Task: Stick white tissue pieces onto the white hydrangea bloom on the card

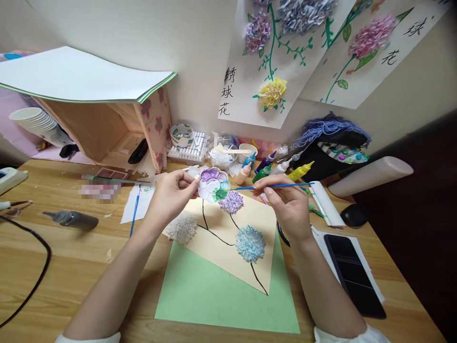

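Observation:
My left hand [177, 191] grips the edge of a flower-shaped paint palette [211, 177], whose wells hold purple, teal and green paint. In my right hand [287, 206] is a thin blue paintbrush [282, 186], its tip at the green paint. Below lies a cream sheet [217, 264] with drawn dark stems and raised paper flower heads: a white one [182, 227], a purple one [232, 202] and a blue one [250, 243]. Under it is a green sheet [200, 295]. My left hand partly covers the cream sheet's upper left area.
Several paint bottles [264, 167] stand behind the palette. A grey bottle [73, 219] and a second blue brush [135, 209] lie to the left. On the right are a black phone-like case [352, 271], a mouse [354, 216] and a white bottle [371, 177]. A pink box [153, 124] stands back left.

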`<state>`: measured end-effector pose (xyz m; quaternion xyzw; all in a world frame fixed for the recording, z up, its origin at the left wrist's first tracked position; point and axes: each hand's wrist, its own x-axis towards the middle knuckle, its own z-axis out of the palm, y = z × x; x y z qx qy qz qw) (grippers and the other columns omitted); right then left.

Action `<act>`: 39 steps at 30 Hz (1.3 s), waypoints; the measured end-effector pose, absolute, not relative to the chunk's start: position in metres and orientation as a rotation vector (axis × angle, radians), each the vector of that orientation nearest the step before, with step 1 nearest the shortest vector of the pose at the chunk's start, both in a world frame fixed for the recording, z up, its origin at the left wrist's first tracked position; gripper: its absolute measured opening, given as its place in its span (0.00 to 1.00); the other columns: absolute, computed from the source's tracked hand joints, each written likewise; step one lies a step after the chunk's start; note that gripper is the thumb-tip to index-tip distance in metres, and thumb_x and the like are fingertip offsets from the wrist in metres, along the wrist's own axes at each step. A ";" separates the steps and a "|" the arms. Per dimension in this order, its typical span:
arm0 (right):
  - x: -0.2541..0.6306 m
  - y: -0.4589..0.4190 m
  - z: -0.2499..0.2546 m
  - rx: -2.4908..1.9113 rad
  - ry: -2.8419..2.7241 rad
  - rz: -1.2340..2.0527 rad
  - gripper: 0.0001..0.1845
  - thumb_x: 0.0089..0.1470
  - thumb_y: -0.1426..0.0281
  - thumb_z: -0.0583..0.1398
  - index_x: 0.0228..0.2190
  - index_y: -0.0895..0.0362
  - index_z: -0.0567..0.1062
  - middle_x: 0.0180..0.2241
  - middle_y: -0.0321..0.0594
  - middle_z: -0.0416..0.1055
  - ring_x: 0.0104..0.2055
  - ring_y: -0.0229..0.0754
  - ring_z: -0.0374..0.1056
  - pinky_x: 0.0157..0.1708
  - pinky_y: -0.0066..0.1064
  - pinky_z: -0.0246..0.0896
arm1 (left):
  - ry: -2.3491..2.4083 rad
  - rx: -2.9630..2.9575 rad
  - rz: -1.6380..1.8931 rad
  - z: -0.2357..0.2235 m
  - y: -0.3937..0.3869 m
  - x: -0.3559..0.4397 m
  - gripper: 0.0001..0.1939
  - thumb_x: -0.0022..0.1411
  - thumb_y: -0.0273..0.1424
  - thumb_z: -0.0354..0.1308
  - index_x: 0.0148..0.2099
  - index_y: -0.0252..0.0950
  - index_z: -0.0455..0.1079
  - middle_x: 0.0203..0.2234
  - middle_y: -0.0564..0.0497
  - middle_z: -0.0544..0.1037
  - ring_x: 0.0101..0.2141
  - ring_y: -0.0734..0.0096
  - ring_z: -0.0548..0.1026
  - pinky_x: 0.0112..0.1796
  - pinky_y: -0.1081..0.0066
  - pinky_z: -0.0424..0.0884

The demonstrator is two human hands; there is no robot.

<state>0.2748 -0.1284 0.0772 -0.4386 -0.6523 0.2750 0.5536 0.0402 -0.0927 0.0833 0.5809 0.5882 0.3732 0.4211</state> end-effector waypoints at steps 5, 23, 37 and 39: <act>0.271 -0.124 0.073 -1.027 -1.511 0.679 0.07 0.57 0.72 0.56 0.32 0.54 0.75 0.31 0.36 0.72 0.33 0.37 0.70 0.34 0.29 0.69 | 1.429 1.436 0.939 0.085 -0.095 0.042 0.12 0.54 0.38 0.61 0.28 0.34 0.68 0.21 0.49 0.77 0.25 0.68 0.77 0.30 0.69 0.74; 0.273 -0.129 0.076 -1.008 -1.609 0.605 0.08 0.56 0.75 0.56 0.30 0.54 0.74 0.29 0.36 0.71 0.32 0.39 0.68 0.33 0.31 0.65 | 1.444 1.449 0.924 0.085 -0.095 0.040 0.13 0.55 0.39 0.60 0.29 0.33 0.68 0.22 0.49 0.77 0.26 0.68 0.77 0.29 0.69 0.74; 0.271 -0.132 0.079 -1.077 -1.779 0.457 0.08 0.56 0.76 0.55 0.32 0.55 0.73 0.31 0.36 0.71 0.35 0.39 0.68 0.36 0.33 0.64 | 1.466 1.475 0.922 0.084 -0.094 0.041 0.12 0.55 0.38 0.60 0.29 0.33 0.68 0.22 0.49 0.77 0.26 0.68 0.77 0.29 0.71 0.74; 0.271 -0.133 0.079 -1.072 -1.802 0.460 0.08 0.56 0.76 0.55 0.32 0.54 0.73 0.31 0.36 0.72 0.34 0.39 0.69 0.36 0.32 0.64 | 1.463 1.460 0.926 0.084 -0.094 0.042 0.12 0.55 0.38 0.60 0.30 0.33 0.68 0.22 0.49 0.77 0.26 0.68 0.77 0.29 0.71 0.74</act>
